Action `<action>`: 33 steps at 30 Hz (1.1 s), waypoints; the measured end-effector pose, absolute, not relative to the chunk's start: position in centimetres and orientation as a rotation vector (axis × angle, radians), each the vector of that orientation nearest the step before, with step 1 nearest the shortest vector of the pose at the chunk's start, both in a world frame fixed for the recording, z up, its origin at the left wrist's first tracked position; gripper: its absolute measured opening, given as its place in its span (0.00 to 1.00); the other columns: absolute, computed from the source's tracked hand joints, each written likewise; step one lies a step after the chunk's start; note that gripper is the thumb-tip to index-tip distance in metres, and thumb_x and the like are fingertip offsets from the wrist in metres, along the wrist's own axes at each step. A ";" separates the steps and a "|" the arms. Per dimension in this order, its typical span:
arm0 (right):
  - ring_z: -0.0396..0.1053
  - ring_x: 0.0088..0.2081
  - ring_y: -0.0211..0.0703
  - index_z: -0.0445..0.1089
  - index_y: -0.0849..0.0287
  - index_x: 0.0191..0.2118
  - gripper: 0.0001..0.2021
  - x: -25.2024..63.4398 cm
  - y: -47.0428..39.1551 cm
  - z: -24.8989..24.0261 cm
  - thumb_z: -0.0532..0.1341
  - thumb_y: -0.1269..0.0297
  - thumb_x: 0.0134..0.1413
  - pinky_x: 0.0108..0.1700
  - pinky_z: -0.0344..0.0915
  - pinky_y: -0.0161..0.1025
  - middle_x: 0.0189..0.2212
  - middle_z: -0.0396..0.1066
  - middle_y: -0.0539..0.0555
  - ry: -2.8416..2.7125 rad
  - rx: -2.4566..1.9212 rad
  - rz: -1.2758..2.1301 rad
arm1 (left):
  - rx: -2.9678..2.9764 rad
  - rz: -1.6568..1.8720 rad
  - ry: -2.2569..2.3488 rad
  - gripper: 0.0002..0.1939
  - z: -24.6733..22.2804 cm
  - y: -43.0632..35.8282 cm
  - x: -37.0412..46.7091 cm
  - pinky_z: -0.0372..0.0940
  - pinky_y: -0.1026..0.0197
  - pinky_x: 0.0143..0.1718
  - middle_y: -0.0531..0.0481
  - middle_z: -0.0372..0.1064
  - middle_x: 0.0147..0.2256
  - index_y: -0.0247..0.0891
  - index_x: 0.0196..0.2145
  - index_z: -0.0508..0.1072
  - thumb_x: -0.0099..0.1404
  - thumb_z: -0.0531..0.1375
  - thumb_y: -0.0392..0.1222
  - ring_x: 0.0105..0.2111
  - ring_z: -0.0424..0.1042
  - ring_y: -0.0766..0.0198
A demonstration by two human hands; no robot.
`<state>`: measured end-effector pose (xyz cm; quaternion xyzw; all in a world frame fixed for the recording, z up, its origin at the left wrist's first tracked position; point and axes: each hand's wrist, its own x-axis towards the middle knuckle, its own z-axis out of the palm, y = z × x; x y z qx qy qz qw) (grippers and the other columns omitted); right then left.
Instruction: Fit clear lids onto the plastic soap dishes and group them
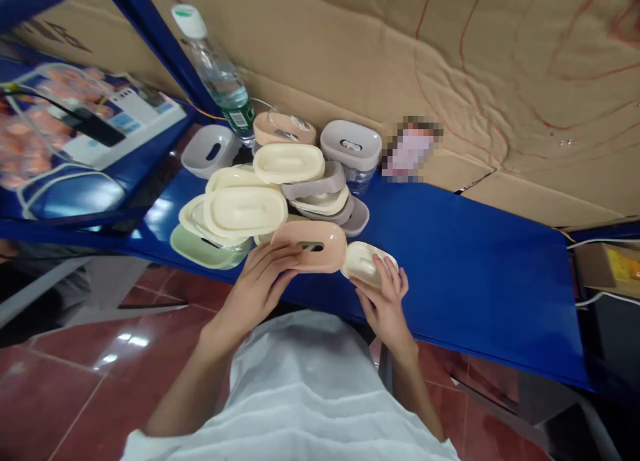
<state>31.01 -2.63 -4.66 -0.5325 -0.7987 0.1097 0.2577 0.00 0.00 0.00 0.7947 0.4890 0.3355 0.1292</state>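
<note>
My left hand [267, 274] grips the left end of a peach soap dish [330, 241] that has a slot in its base. Fingers of my right hand [383, 294] close around a small cream dish [364, 261] just right of the peach one. Both dishes are near the front edge of the blue table. Behind them lies a loose pile of oval dishes: a cream dish [245, 211] on the left, another cream dish [289, 162] further back, a grey one [320, 181], and a green one [207, 248] low at the left.
A water bottle [220, 74] stands behind the pile. At the back are a grey dish [210, 151], a peach dish [285, 128] and a light grey dish [351, 144]. A power strip [135, 128] lies left. Cardboard [325, 54] lines the back; the blue tabletop [475, 268] extends right.
</note>
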 end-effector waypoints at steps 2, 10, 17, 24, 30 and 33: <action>0.54 0.77 0.66 0.64 0.36 0.72 0.30 31.7 -2.1 -4.1 0.65 0.65 0.70 0.74 0.53 0.75 0.79 0.50 0.54 -2.115 -1.410 0.319 | 2.253 1.070 1.402 0.14 0.4 -0.8 1.3 0.67 0.40 0.68 0.42 0.80 0.57 0.43 0.57 0.75 0.76 0.60 0.35 0.63 0.75 0.52; 0.58 0.76 0.66 0.60 0.36 0.74 0.38 35.7 -1.0 -1.4 0.73 0.63 0.64 0.71 0.68 0.65 0.80 0.46 0.55 -2.181 -1.139 0.383 | 2.481 1.159 1.130 0.18 -1.4 -2.2 9.4 0.65 0.42 0.69 0.40 0.80 0.56 0.41 0.57 0.76 0.72 0.64 0.29 0.65 0.74 0.52; 0.60 0.74 0.65 0.73 0.45 0.65 0.23 36.7 -2.2 -4.1 0.71 0.61 0.66 0.71 0.69 0.67 0.77 0.55 0.58 -1.942 -1.374 0.299 | 2.617 1.057 1.634 0.28 -4.0 -3.5 6.0 0.48 0.31 0.75 0.42 0.75 0.63 0.54 0.59 0.78 0.66 0.67 0.28 0.66 0.72 0.48; 0.56 0.77 0.65 0.71 0.43 0.67 0.23 34.6 -2.6 -5.0 0.67 0.60 0.70 0.73 0.62 0.69 0.78 0.53 0.58 -2.088 -1.546 0.270 | 2.590 1.044 1.560 0.24 -3.8 -1.6 1.7 0.50 0.34 0.73 0.45 0.79 0.59 0.51 0.55 0.79 0.67 0.65 0.26 0.62 0.75 0.51; 0.55 0.77 0.62 0.72 0.48 0.66 0.20 33.9 -2.9 -2.9 0.64 0.60 0.73 0.73 0.62 0.65 0.78 0.53 0.60 -2.148 -1.640 0.313 | 2.619 1.253 1.158 0.18 -4.2 -2.6 3.1 0.65 0.44 0.68 0.47 0.83 0.49 0.46 0.50 0.80 0.67 0.67 0.26 0.51 0.82 0.58; 0.54 0.77 0.62 0.73 0.47 0.65 0.19 34.0 -4.2 -2.0 0.65 0.59 0.71 0.74 0.60 0.66 0.77 0.56 0.59 -2.137 -1.657 0.352 | 2.615 1.144 0.852 0.17 -3.9 -3.3 3.2 0.76 0.56 0.58 0.51 0.83 0.51 0.48 0.49 0.80 0.72 0.61 0.27 0.49 0.83 0.62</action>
